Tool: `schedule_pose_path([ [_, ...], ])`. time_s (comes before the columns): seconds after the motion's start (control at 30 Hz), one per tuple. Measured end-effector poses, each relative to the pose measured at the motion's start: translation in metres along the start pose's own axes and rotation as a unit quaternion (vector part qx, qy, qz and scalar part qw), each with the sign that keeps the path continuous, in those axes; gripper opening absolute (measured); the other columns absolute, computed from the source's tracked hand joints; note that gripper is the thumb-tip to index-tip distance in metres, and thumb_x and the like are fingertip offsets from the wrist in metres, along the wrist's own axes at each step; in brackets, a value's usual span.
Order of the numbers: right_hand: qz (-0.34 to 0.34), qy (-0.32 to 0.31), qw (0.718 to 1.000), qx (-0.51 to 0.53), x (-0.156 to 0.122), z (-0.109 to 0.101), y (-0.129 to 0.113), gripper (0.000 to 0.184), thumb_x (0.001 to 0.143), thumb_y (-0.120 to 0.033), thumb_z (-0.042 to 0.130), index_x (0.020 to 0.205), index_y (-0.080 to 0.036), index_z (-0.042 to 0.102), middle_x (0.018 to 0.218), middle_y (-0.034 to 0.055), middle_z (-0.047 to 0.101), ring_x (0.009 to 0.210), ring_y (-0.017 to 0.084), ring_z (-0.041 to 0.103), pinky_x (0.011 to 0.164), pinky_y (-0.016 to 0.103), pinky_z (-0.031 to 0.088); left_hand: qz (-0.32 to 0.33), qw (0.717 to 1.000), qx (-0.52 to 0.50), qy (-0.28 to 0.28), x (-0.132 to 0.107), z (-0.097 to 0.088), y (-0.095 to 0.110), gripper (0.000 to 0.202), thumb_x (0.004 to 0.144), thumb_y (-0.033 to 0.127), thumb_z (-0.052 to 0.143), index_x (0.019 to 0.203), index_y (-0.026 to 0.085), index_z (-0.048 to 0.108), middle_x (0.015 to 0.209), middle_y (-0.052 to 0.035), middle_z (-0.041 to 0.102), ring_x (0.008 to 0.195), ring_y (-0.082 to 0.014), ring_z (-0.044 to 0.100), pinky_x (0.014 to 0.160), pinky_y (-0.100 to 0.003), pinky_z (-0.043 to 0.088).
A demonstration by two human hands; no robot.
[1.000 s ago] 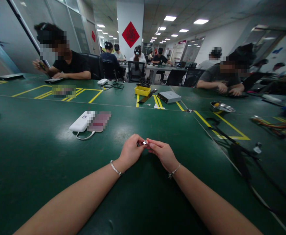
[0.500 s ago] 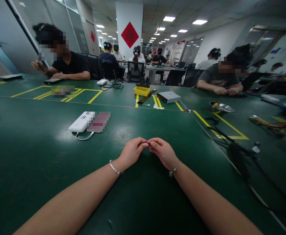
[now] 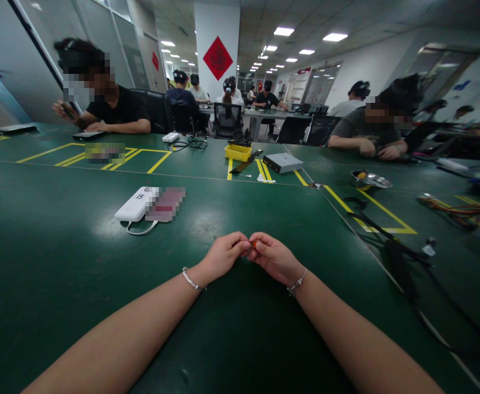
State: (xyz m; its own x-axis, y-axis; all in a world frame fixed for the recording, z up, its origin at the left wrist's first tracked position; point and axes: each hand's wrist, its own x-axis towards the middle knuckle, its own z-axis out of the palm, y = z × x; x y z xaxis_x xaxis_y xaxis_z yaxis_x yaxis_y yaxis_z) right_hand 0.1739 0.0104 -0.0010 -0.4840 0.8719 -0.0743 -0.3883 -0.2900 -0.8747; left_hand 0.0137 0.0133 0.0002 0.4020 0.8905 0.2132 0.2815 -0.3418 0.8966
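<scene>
In the middle of the head view, my left hand (image 3: 226,253) and my right hand (image 3: 276,256) meet at the fingertips above the green table (image 3: 207,334). A small red-orange piece (image 3: 255,244) shows at the right thumb and fingers, mostly covered, so its kind cannot be made out. My right fingers are pinched on it. The left thumb and forefinger are pressed together right beside it, and whatever they hold is hidden. Each wrist wears a silver bracelet.
A white power bank (image 3: 136,204) with a short cable lies at the left, against a blurred flat object (image 3: 166,206). Farther back stand a yellow bin (image 3: 238,152) and a grey box (image 3: 283,162). Black straps (image 3: 399,262) lie at the right. Several people sit beyond.
My right fingers have shifted and turned slightly around the small piece, showing more of its orange part. The left hand has barely moved. Across the table, a person's hands at the right have shifted.
</scene>
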Motion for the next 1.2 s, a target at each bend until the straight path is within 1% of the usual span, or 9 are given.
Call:
schedule_pose_path([
  [0.1,0.000,-0.004,1.000,0.025,0.0010,-0.0003,0.0006,0.013,0.068,-0.025,0.062,0.080,-0.021,0.058,0.062,-0.0028,0.054,0.061,0.009,0.050,0.066,0.027,0.039,0.004,0.999,-0.043,-0.006,0.0003,0.0010,0.0000,0.028,0.085,0.030,0.033,0.074,0.015,0.054,0.066,0.0010,0.056,0.062,-0.0093,0.051,0.062,-0.022,0.040],
  [0.17,0.003,-0.003,0.999,0.032,0.0014,0.0001,0.0006,0.013,0.068,-0.025,0.062,0.080,-0.021,0.058,0.060,-0.0033,0.053,0.061,0.009,0.050,0.066,0.028,0.039,0.000,0.998,-0.057,-0.010,0.0003,0.0014,-0.0007,0.028,0.085,0.030,0.033,0.075,0.015,0.054,0.067,0.0003,0.057,0.064,-0.0098,0.052,0.064,-0.023,0.041],
  [0.4,-0.001,0.006,1.000,0.023,0.0012,0.0005,0.0009,0.014,0.067,-0.026,0.063,0.079,-0.021,0.059,0.059,-0.0036,0.053,0.061,0.010,0.051,0.070,0.031,0.040,-0.011,0.998,-0.057,-0.020,-0.0005,0.0010,-0.0016,0.025,0.084,0.030,0.035,0.077,0.015,0.054,0.070,-0.0009,0.058,0.067,-0.0112,0.054,0.066,-0.025,0.043],
  [0.53,0.008,0.013,0.999,0.031,0.0013,0.0002,0.0006,0.015,0.066,-0.022,0.064,0.080,-0.021,0.060,0.063,-0.0031,0.056,0.061,0.009,0.051,0.073,0.031,0.040,-0.011,0.998,-0.059,-0.017,-0.0006,0.0003,-0.0007,0.024,0.084,0.030,0.036,0.078,0.015,0.054,0.071,-0.0009,0.058,0.067,-0.0110,0.054,0.066,-0.025,0.043],
  [0.63,0.015,0.012,0.999,0.027,0.0012,-0.0002,0.0003,0.016,0.066,-0.022,0.063,0.082,-0.021,0.062,0.067,-0.0019,0.058,0.064,0.010,0.053,0.077,0.032,0.040,-0.014,0.997,-0.071,-0.013,-0.0002,0.0001,-0.0008,0.022,0.083,0.030,0.038,0.081,0.015,0.055,0.072,-0.0010,0.059,0.068,-0.0112,0.054,0.066,-0.025,0.044],
  [0.73,0.019,0.018,1.000,0.015,0.0011,-0.0004,0.0001,0.019,0.066,-0.020,0.063,0.084,-0.019,0.062,0.074,0.0000,0.060,0.067,0.010,0.053,0.077,0.033,0.040,-0.024,0.996,-0.086,-0.009,0.0005,0.0006,-0.0013,0.016,0.081,0.027,0.043,0.083,0.015,0.054,0.072,-0.0003,0.059,0.067,-0.0105,0.055,0.065,-0.024,0.044],
  [0.87,0.014,0.037,0.999,0.024,0.0014,-0.0001,0.0005,0.027,0.064,-0.018,0.064,0.090,-0.022,0.059,0.080,-0.0006,0.060,0.067,0.010,0.054,0.073,0.031,0.042,-0.024,0.996,-0.083,0.016,0.0012,0.0021,-0.0025,0.010,0.075,0.022,0.051,0.082,0.016,0.052,0.073,0.0008,0.056,0.067,-0.0098,0.053,0.064,-0.023,0.044],
  [1.07,0.021,0.030,0.999,0.024,0.0021,-0.0006,0.0004,0.019,0.066,-0.020,0.063,0.085,-0.020,0.058,0.078,-0.0002,0.060,0.068,0.010,0.055,0.071,0.030,0.042,-0.009,0.997,-0.017,0.081,0.0008,0.0027,-0.0035,0.011,0.069,0.020,0.058,0.079,0.017,0.054,0.066,0.0039,0.052,0.062,-0.0085,0.049,0.059,-0.021,0.040],
  [1.2,0.029,0.020,0.999,0.017,0.0011,-0.0017,-0.0011,0.020,0.065,-0.020,0.063,0.084,-0.021,0.057,0.076,-0.0011,0.060,0.064,0.010,0.055,0.069,0.030,0.043,-0.001,0.996,0.006,0.087,0.0001,0.0024,-0.0043,0.011,0.067,0.019,0.060,0.077,0.017,0.056,0.066,0.0036,0.053,0.062,-0.0088,0.049,0.059,-0.021,0.040],
])
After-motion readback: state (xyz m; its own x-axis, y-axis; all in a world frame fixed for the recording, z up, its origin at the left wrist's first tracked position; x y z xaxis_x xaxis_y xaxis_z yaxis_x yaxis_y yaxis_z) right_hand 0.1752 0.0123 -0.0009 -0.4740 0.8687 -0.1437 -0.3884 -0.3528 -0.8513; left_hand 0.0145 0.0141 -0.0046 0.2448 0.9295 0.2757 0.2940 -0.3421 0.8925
